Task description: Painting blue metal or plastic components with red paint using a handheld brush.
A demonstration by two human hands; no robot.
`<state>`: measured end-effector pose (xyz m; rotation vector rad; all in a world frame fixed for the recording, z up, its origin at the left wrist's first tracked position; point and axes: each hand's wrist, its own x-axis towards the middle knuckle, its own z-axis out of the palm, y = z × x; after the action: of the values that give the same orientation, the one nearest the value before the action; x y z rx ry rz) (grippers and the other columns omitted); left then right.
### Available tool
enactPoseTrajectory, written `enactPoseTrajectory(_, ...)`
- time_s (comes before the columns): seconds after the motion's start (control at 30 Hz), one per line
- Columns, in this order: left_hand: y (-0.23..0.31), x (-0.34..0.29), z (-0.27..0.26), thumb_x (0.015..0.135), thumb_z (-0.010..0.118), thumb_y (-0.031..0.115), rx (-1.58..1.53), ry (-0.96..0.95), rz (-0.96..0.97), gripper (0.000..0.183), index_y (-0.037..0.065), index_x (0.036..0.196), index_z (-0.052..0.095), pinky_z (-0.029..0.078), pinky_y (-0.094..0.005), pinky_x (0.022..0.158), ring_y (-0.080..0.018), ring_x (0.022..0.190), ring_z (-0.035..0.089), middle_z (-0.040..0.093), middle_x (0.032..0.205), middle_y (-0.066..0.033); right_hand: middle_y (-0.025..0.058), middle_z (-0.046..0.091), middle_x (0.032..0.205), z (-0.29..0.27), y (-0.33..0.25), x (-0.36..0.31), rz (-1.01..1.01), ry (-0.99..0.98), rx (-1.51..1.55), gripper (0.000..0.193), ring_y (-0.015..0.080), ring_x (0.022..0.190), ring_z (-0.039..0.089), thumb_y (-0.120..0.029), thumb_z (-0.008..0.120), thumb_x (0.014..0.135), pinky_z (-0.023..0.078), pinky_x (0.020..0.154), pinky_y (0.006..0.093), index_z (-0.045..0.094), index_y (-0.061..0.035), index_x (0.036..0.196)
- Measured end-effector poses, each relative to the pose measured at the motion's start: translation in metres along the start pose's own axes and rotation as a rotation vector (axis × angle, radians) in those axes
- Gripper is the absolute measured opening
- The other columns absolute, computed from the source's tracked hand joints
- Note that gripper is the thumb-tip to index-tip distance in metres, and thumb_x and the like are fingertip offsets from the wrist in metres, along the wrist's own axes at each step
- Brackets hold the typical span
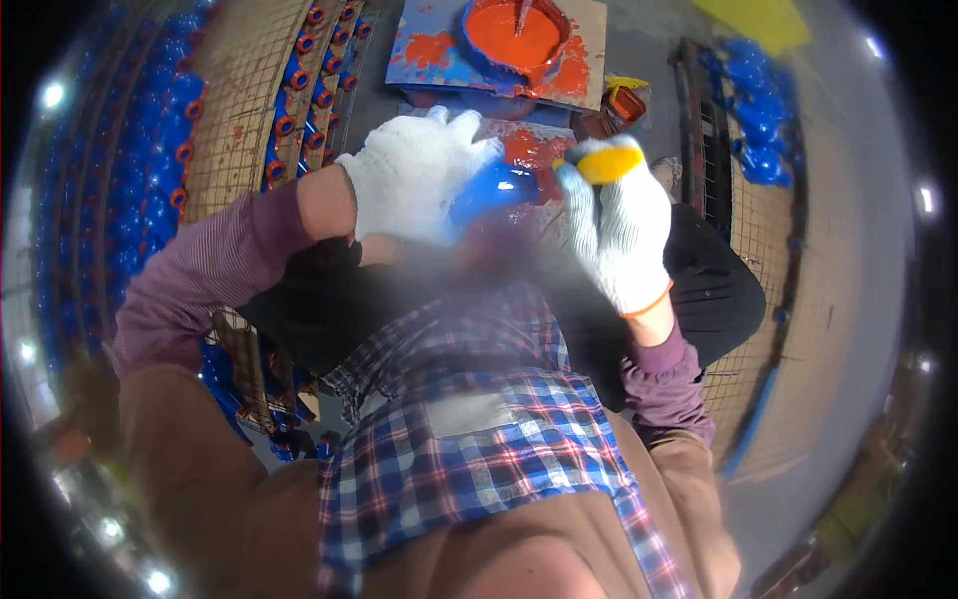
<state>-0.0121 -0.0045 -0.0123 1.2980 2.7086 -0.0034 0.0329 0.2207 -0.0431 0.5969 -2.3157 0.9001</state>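
My left hand (414, 180), in a white knit glove, is closed on a glossy blue part (494, 195) in front of my lap. Blur hides the lower end of this part and its exact kind. On the other side of it, my right hand (627, 225) wears a white glove with an orange cuff edge. Its fingers are closed round a rounded yellow object (611, 165), whose kind I cannot make out. A gap separates the yellow object from the blue part.
Ahead, a bowl of orange-red paint (514, 35) with a stick in it rests on a paint-smeared board (424, 65). Blue parts with orange-red ends (289, 100) fill mesh racks at left. More blue parts (760, 110) lie on the right rack. A small red container (627, 103) stands beside the board.
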Motion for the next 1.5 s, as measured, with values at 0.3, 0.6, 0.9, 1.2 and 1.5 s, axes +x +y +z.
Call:
enactPoseTrajectory(0.3,-0.021,-0.023,0.043,0.073,0.077,0.038,-1.104,-0.223,-0.277,0.061,0.004,0.120,0.058,0.053,-0.0344,0.087,-0.0213,0.098,0.064,0.064,0.112,-0.0123,0.0143,0.063,0.090,0.003,-0.005,-0.042,0.057,0.103,0.159,0.022,0.0313,0.080,0.064,0.000,0.071,0.077,0.051,0.071,0.0342,0.066,-0.0037,0.098)
enactPoseTrajectory(0.6,0.029,-0.054,0.132,0.096,0.045,0.049,-2.108,0.533,-0.579,0.054,0.005,0.125,0.053,0.056,-0.0407,0.086,-0.0271,0.098,0.065,0.065,0.111,-0.0164,0.0120,0.062,0.102,0.004,0.004,-0.054,0.335,0.260,0.569,0.023,0.0250,0.097,0.060,0.007,0.065,0.080,0.048,0.087,0.0343,0.064,-0.0001,0.102)
enactPoseTrajectory(0.9,0.063,-0.043,0.048,0.092,0.053,0.050,-3.373,0.384,0.237,0.069,0.002,0.140,0.037,0.057,-0.0392,0.058,-0.0342,0.083,0.058,0.046,0.133,-0.0238,0.0106,0.061,0.103,-0.001,0.001,-0.011,0.320,0.223,0.473,0.023,0.0223,0.098,0.060,0.009,0.063,0.081,0.047,0.090,0.0325,0.063,-0.0011,0.102)
enactPoseTrajectory(1.2,-0.002,-0.112,0.009,0.079,0.070,0.052,-2.957,0.778,0.837,0.084,-0.003,0.135,0.039,0.062,-0.0398,0.072,-0.0356,0.105,0.058,0.047,0.119,-0.0258,0.0115,0.061,0.110,-0.010,0.013,0.052,0.021,0.069,0.314,0.020,0.0229,0.102,0.059,0.000,0.061,0.090,0.047,0.091,0.0334,0.062,0.0023,0.110)
enactPoseTrajectory(1.5,-0.003,-0.238,0.051,0.085,0.057,0.063,-2.370,1.743,-0.141,0.078,0.006,0.136,0.045,0.061,-0.0445,0.074,-0.0391,0.112,0.059,0.054,0.126,-0.0233,0.0103,0.062,0.108,0.007,0.028,0.084,-0.197,-0.021,0.214,0.022,0.0193,0.098,0.058,-0.003,0.062,0.092,0.044,0.089,0.0303,0.060,0.0018,0.114)
